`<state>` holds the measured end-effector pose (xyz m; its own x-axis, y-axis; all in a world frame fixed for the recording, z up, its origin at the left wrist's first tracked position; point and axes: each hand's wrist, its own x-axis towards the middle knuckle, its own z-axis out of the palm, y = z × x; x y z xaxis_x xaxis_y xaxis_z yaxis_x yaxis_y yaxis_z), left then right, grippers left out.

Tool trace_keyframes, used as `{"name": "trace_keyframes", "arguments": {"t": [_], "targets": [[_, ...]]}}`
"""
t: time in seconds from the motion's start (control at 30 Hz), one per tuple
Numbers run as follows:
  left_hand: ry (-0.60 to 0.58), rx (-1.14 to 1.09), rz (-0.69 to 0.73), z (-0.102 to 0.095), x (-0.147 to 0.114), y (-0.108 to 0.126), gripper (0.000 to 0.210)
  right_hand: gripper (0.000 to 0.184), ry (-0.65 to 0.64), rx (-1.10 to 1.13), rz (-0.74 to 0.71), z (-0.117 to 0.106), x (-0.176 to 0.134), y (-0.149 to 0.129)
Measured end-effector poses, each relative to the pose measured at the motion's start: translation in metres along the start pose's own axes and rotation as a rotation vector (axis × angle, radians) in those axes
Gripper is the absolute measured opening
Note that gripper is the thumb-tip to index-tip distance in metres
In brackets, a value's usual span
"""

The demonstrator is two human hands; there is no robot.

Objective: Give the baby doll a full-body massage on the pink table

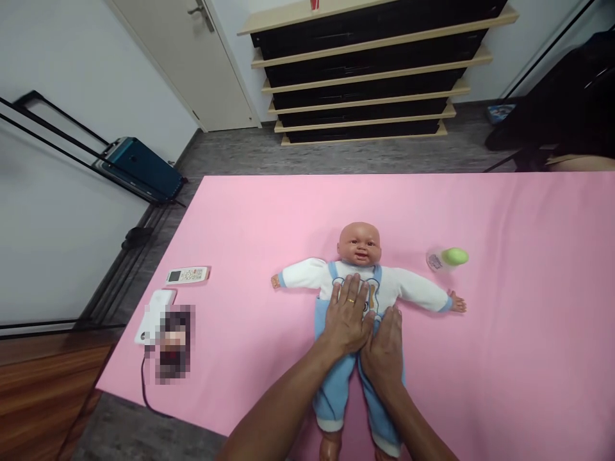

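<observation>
Lying dressed, the doll (pixel 385 287) is touched by left hand (pixel 346 321) and right hand (pixel 385 349), fingers extended, seemingly ungripped (palms hidden); bottle (pixel 448 258) untouched.

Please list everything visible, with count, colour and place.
doll: 1, white and blue clothes, centre
bottle: 1, clear and green, right
remote: 1, white, table's left
device: 1, white, below remote
pixelated item: 1, unclear, beside device
cable: 1, dark, below device
table: 1, pink, foreground
suitcase: 1, blue, left floor
drawer unit: 1, black and beige, back
small item: 1, red, atop unit
door: 1, pale, back left
dark shape: 1, black, upper right
left hand: 1, ungloved, doll's chest
right hand: 1, ungloved, doll's waist
</observation>
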<state>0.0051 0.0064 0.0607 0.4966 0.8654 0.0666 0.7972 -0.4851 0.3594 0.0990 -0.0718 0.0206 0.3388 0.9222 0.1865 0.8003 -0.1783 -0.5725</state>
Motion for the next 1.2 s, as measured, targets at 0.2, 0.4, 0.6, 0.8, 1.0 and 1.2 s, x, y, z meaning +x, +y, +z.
{"name": "trace_keyframes", "arguments": {"t": [0.2,0.4,0.6,0.8,1.0,1.2], "targets": [[0.149,-0.065,-0.219,0.011,-0.005,0.000,0.070,0.067,-0.020,-0.018,0.017,-0.001,0.000,-0.002],[0.102,-0.092,-0.300,0.007,-0.030,0.002,0.071,0.068,-0.027,0.008,0.045,-0.007,0.002,-0.007],[0.132,-0.065,-0.291,0.013,-0.055,0.006,0.069,0.063,-0.028,-0.007,-0.190,-0.024,0.005,-0.009],[0.192,-0.076,-0.230,0.024,-0.061,0.002,0.065,0.055,-0.378,-0.071,-0.616,-0.028,0.037,-0.006],[0.235,-0.111,-0.233,0.025,-0.059,0.004,0.063,0.058,-0.473,-0.113,-0.637,-0.016,0.063,-0.001],[0.250,-0.138,-0.214,0.019,-0.058,0.004,0.065,0.059,-0.352,-0.147,-0.437,-0.009,0.062,-0.002]]}}
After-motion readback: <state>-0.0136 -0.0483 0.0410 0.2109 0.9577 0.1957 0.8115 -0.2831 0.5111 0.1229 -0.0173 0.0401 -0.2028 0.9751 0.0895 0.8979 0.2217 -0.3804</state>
